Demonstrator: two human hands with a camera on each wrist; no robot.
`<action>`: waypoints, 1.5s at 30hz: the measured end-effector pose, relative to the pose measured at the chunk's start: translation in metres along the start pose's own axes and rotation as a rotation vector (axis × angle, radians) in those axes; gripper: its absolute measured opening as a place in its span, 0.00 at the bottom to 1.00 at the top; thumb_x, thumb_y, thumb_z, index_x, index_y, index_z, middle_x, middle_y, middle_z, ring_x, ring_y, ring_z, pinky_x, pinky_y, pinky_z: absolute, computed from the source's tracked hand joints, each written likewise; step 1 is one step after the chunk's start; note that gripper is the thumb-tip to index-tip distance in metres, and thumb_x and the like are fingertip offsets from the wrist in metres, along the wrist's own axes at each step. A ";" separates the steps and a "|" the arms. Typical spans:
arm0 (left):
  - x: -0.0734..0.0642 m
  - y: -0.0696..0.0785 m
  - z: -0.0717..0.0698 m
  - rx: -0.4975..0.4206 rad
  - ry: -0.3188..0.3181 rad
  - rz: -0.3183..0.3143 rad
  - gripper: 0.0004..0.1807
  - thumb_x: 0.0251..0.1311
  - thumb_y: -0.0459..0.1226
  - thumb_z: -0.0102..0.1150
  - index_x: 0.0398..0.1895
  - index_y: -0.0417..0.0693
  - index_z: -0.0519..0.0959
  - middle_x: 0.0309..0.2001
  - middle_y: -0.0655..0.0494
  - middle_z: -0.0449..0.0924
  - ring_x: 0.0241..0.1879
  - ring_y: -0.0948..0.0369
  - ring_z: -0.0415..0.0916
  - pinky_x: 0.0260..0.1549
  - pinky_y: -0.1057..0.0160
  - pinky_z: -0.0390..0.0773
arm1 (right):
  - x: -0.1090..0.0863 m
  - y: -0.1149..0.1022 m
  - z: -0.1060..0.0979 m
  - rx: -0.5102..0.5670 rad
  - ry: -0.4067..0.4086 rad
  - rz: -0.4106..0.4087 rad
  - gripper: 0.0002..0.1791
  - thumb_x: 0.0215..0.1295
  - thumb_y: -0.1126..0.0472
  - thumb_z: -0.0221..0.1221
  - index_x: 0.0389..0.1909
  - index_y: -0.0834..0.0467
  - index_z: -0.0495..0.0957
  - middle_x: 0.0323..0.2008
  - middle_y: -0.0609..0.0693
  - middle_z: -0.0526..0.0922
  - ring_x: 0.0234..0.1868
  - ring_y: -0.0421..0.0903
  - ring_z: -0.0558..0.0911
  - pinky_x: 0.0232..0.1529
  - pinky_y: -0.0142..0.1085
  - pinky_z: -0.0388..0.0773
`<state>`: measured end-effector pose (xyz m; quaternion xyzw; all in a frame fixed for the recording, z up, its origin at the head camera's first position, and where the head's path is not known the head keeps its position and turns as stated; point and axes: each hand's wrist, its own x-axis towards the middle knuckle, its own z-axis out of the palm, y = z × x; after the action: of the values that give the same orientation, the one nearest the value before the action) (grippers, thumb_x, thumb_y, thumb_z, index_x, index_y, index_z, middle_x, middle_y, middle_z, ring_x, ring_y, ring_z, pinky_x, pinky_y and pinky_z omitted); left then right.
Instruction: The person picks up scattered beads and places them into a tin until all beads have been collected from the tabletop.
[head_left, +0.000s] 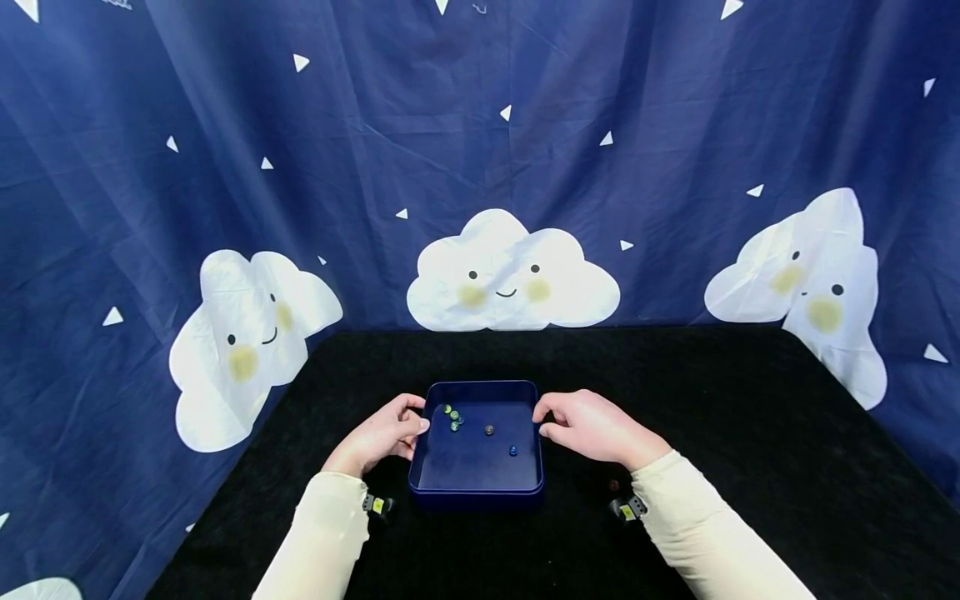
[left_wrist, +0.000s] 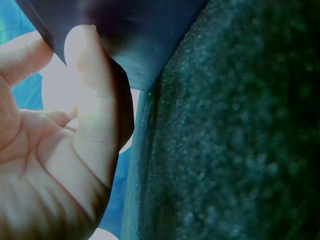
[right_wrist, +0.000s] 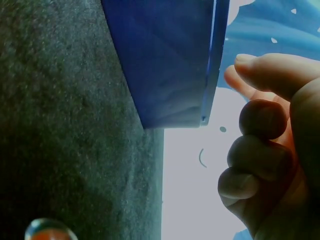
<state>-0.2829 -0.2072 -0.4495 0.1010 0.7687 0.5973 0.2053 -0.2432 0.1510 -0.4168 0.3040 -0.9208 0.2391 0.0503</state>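
Observation:
A shallow dark blue rectangular tray (head_left: 480, 475) stands on the black cloth. Several small glass marbles lie in it: a green and yellowish group (head_left: 454, 415) at the back left, a brownish marble (head_left: 489, 430) near the middle and a blue marble (head_left: 513, 451) further right. My left hand (head_left: 381, 433) grips the tray's left wall, with the thumb (left_wrist: 87, 75) against its outside and the index fingertip partly hidden at the rim. Beside the right rim is my right hand (head_left: 592, 425), its lower fingers (right_wrist: 255, 155) loosely curled; the right wrist view shows a small gap to the tray.
An orange-brown marble (head_left: 613, 484) lies on the black cloth (head_left: 675, 383) by my right wrist, cut off at the bottom of the right wrist view. Behind the table hangs a blue curtain (head_left: 465, 108) with white clouds and triangles.

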 end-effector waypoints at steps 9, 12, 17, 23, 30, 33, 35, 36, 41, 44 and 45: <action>-0.002 0.000 -0.001 0.001 0.008 -0.001 0.28 0.59 0.37 0.59 0.59 0.38 0.60 0.31 0.46 0.70 0.22 0.60 0.70 0.23 0.60 0.78 | -0.008 0.007 -0.005 -0.006 -0.006 0.017 0.06 0.59 0.50 0.60 0.38 0.38 0.77 0.15 0.35 0.66 0.16 0.31 0.66 0.27 0.29 0.69; -0.002 -0.001 -0.001 0.006 0.002 0.001 0.28 0.60 0.37 0.58 0.60 0.37 0.59 0.31 0.46 0.70 0.22 0.60 0.70 0.23 0.59 0.78 | -0.013 0.012 -0.010 -0.005 0.008 0.032 0.07 0.59 0.51 0.61 0.37 0.35 0.75 0.15 0.35 0.66 0.17 0.31 0.67 0.27 0.29 0.70; -0.002 0.000 -0.001 0.012 0.016 -0.010 0.27 0.60 0.36 0.58 0.59 0.39 0.60 0.30 0.47 0.70 0.22 0.60 0.69 0.23 0.60 0.78 | -0.028 0.024 -0.023 0.012 0.027 0.086 0.08 0.59 0.52 0.61 0.36 0.34 0.74 0.16 0.35 0.68 0.16 0.33 0.68 0.27 0.30 0.70; -0.001 -0.001 -0.001 0.023 0.031 -0.009 0.28 0.59 0.39 0.60 0.59 0.40 0.61 0.29 0.49 0.70 0.23 0.59 0.69 0.23 0.60 0.78 | -0.050 0.045 -0.034 0.002 0.052 0.137 0.08 0.59 0.54 0.62 0.36 0.37 0.75 0.17 0.36 0.69 0.17 0.32 0.68 0.26 0.30 0.69; -0.002 -0.001 0.000 0.014 0.031 -0.011 0.28 0.59 0.38 0.59 0.59 0.39 0.60 0.28 0.50 0.69 0.22 0.60 0.69 0.23 0.60 0.78 | -0.070 0.060 -0.037 -0.014 0.020 0.145 0.05 0.60 0.55 0.61 0.36 0.43 0.77 0.17 0.35 0.68 0.18 0.32 0.68 0.26 0.30 0.68; -0.002 0.000 0.000 0.014 0.029 -0.009 0.29 0.59 0.38 0.59 0.60 0.38 0.60 0.29 0.48 0.70 0.22 0.59 0.69 0.23 0.60 0.78 | -0.077 0.063 -0.036 -0.004 -0.003 0.136 0.05 0.59 0.55 0.62 0.35 0.42 0.77 0.17 0.35 0.68 0.18 0.32 0.68 0.25 0.29 0.67; -0.002 0.000 0.000 0.011 0.026 -0.006 0.29 0.59 0.38 0.59 0.60 0.38 0.59 0.29 0.47 0.69 0.22 0.59 0.69 0.23 0.59 0.78 | -0.079 0.063 -0.036 0.014 -0.038 0.139 0.05 0.59 0.55 0.62 0.35 0.42 0.77 0.16 0.35 0.69 0.17 0.32 0.68 0.24 0.30 0.68; -0.002 0.000 0.000 0.010 0.026 -0.005 0.29 0.59 0.37 0.59 0.60 0.38 0.59 0.29 0.46 0.69 0.22 0.59 0.69 0.23 0.59 0.78 | -0.080 0.063 -0.036 0.025 -0.062 0.142 0.05 0.59 0.55 0.62 0.35 0.42 0.77 0.17 0.35 0.70 0.17 0.32 0.69 0.24 0.30 0.68; 0.000 0.000 0.000 0.015 0.026 -0.007 0.29 0.59 0.38 0.59 0.60 0.38 0.59 0.28 0.47 0.69 0.22 0.59 0.70 0.24 0.59 0.79 | -0.084 0.063 -0.036 0.034 -0.178 0.149 0.06 0.56 0.55 0.63 0.34 0.43 0.77 0.20 0.35 0.72 0.21 0.33 0.70 0.28 0.31 0.69; 0.001 0.000 -0.001 0.022 0.029 -0.013 0.29 0.59 0.38 0.60 0.60 0.39 0.60 0.28 0.49 0.69 0.22 0.58 0.70 0.24 0.59 0.78 | -0.086 0.062 -0.036 0.004 -0.216 0.136 0.07 0.55 0.55 0.64 0.33 0.43 0.76 0.25 0.35 0.73 0.25 0.33 0.70 0.30 0.31 0.69; 0.001 -0.001 -0.002 0.026 0.028 -0.010 0.29 0.59 0.38 0.60 0.60 0.39 0.60 0.28 0.49 0.69 0.22 0.58 0.70 0.24 0.59 0.78 | -0.086 0.062 -0.036 -0.007 -0.223 0.132 0.07 0.55 0.56 0.64 0.32 0.42 0.76 0.26 0.35 0.74 0.26 0.33 0.70 0.30 0.32 0.69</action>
<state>-0.2846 -0.2084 -0.4499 0.0913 0.7796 0.5877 0.1963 -0.2114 0.2572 -0.4309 0.2672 -0.9395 0.2035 -0.0675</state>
